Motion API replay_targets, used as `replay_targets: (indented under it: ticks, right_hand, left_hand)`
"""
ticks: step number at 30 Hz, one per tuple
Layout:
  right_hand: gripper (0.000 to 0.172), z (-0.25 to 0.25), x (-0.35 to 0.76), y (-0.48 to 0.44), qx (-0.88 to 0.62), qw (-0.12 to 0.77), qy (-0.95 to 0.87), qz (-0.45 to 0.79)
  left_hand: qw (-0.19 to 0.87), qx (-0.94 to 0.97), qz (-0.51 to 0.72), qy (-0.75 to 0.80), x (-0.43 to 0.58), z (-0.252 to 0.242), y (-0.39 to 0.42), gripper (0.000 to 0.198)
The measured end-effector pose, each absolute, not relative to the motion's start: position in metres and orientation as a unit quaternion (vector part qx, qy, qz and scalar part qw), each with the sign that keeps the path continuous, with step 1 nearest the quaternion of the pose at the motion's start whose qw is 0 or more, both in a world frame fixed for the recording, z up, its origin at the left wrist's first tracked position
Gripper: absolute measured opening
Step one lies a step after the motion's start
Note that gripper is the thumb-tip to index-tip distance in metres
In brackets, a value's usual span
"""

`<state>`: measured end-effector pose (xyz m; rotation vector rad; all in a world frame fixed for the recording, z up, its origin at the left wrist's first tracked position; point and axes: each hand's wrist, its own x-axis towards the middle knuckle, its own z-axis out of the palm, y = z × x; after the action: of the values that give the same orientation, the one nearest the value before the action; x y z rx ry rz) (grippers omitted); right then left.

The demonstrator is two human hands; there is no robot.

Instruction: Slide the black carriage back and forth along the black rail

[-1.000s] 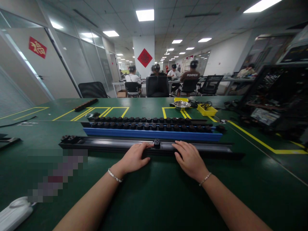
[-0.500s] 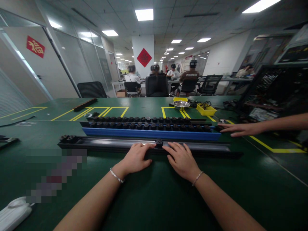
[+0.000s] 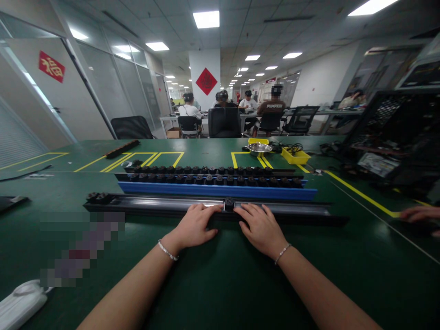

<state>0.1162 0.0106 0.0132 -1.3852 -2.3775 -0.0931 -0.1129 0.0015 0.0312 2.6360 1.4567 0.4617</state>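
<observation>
A long black rail [image 3: 165, 201] with a shiny channel lies crosswise in front of me. A small black block [image 3: 228, 202] sits in its channel near the middle. My left hand [image 3: 195, 227] rests at the rail's near edge, index finger stretched to the block's left side, thumb apart. On the other side, my right hand [image 3: 261, 229] lies with fingers spread over the rail's near edge, fingertips close to the block. The fingers partly cover the rail. Two more black blocks [image 3: 97, 197] stand at the rail's left end.
Behind lies a blue rail [image 3: 220, 189] with a row of black blocks, then another such row. A metal bowl [image 3: 259, 149] and a yellow bin [image 3: 294, 156] stand farther back. At the right edge is another person's hand [image 3: 417, 214]; a white object [image 3: 24, 298] lies lower left.
The other person's hand has drawn back from the blue rail's right end to the right edge of view. My own hands stay nearly in place beside the block.
</observation>
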Motion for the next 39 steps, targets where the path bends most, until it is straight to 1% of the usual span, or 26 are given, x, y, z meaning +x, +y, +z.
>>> replay_targets:
  ticks: [9, 19, 24, 31, 39]
  right_hand:
    - [0.038, 0.0130, 0.1171, 0.0111, -0.489, 0.196, -0.849, -0.030]
    - [0.036, 0.0109, 0.1206, 0.0145, -0.488, 0.209, -0.847, -0.035]
    - [0.036, 0.0112, 0.1213, 0.0146, -0.486, 0.209, -0.848, -0.041]
    - [0.036, 0.0106, 0.1230, 0.0159, -0.482, 0.206, -0.850, -0.044]
    - [0.035, 0.0120, 0.1237, 0.0163, -0.484, 0.208, -0.849, -0.043]
  left_hand:
    - [0.050, 0.865, 0.152, 0.476, -0.1134, 0.0315, 0.0014, 0.064]
    - [0.061, 0.873, 0.169, 0.454, -0.1148, 0.0306, 0.0013, 0.059]
    - [0.066, 0.873, 0.177, 0.449, -0.1149, 0.0326, 0.0008, 0.052]
    - [0.073, 0.872, 0.178, 0.451, -0.1152, 0.0327, 0.0008, 0.054]
    - [0.069, 0.871, 0.187, 0.449, -0.1156, 0.0319, 0.0007, 0.052]
